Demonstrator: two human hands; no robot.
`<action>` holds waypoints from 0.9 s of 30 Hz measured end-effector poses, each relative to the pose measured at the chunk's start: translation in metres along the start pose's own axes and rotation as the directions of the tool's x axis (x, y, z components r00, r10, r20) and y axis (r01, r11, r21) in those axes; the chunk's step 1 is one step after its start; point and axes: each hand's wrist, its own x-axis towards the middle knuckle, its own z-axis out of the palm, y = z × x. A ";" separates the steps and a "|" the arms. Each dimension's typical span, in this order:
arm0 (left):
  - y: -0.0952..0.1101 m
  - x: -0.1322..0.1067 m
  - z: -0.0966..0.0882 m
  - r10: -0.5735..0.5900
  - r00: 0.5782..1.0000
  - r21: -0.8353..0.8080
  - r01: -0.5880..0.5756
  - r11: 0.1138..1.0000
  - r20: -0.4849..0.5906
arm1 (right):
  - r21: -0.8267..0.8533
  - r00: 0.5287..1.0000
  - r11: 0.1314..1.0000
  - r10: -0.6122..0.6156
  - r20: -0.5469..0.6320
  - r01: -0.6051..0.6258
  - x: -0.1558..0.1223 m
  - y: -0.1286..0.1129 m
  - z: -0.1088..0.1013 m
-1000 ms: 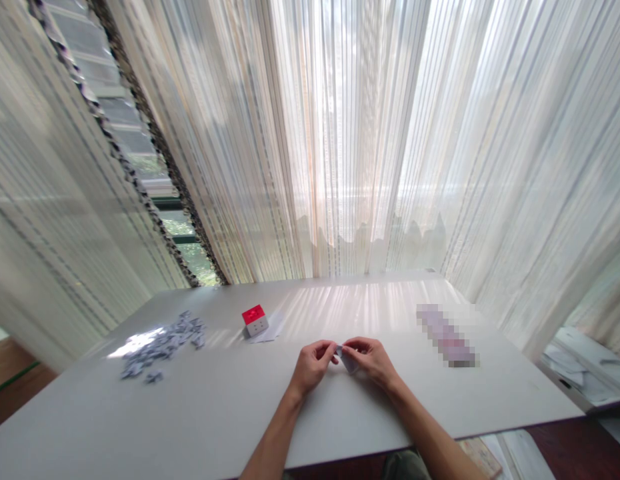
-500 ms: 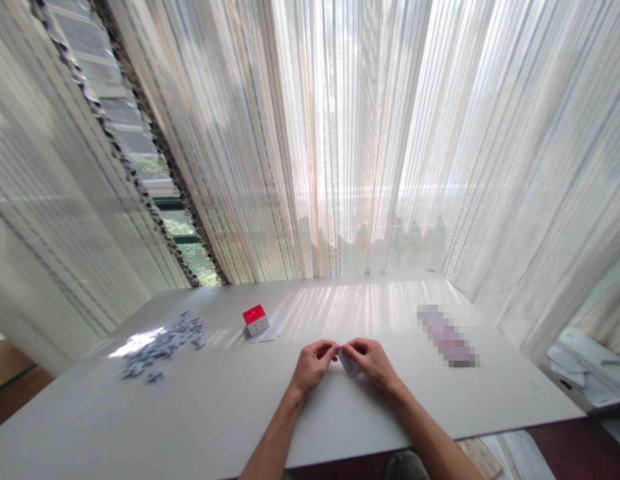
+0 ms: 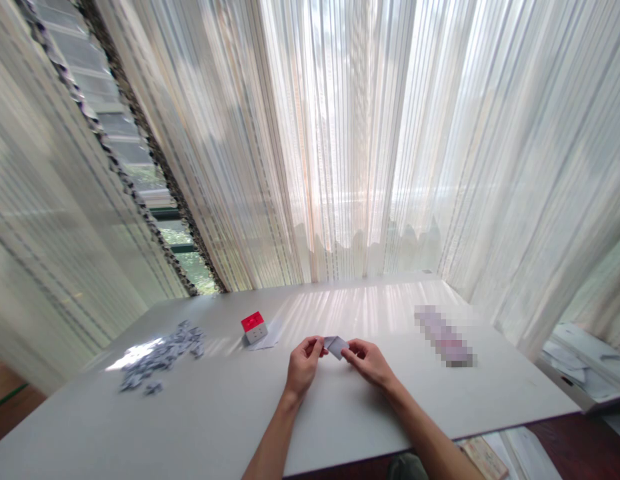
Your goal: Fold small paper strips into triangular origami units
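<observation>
Between my hands, just above the white table (image 3: 230,420), is a small piece of folded white paper (image 3: 336,346) with a slanting crease or flap. My left hand (image 3: 305,363) pinches its left end between thumb and fingers. On the other side my right hand (image 3: 367,361) grips the right edge, thumb in front. Further off to the left lies a loose heap of small folded paper pieces (image 3: 163,357), with one cluster (image 3: 153,387) slightly apart at its near side.
A red and white cube-shaped block (image 3: 254,327) sits on flat white paper sheets (image 3: 270,335) beyond my left hand. To the right lies a long pinkish item (image 3: 445,337), blurred by pixelation. Sheer curtains (image 3: 340,167) hang behind the table. Papers fill a white box (image 3: 570,367) at far right.
The paper has come up into clear view between my hands, its folded face now showing. My hands have moved slightly apart, the left one a little to the left.
</observation>
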 end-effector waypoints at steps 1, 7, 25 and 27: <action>-0.001 0.000 0.000 -0.007 1.000 0.002 0.007 1.000 0.013 | -0.009 1.000 1.000 -0.001 0.011 0.001 0.000 0.000 0.001; 0.000 -0.006 0.005 -0.047 0.972 0.038 0.039 0.999 0.232 | 0.120 0.995 0.993 0.004 -0.103 0.009 0.001 0.004 0.000; 0.003 -0.013 0.009 0.070 0.956 0.267 -0.149 0.952 0.283 | 0.151 0.998 0.987 0.049 0.042 -0.055 -0.001 0.004 0.002; 0.002 -0.014 0.009 0.063 0.956 0.254 -0.140 0.957 0.286 | 0.159 0.998 0.986 0.045 0.045 -0.051 -0.001 0.001 0.002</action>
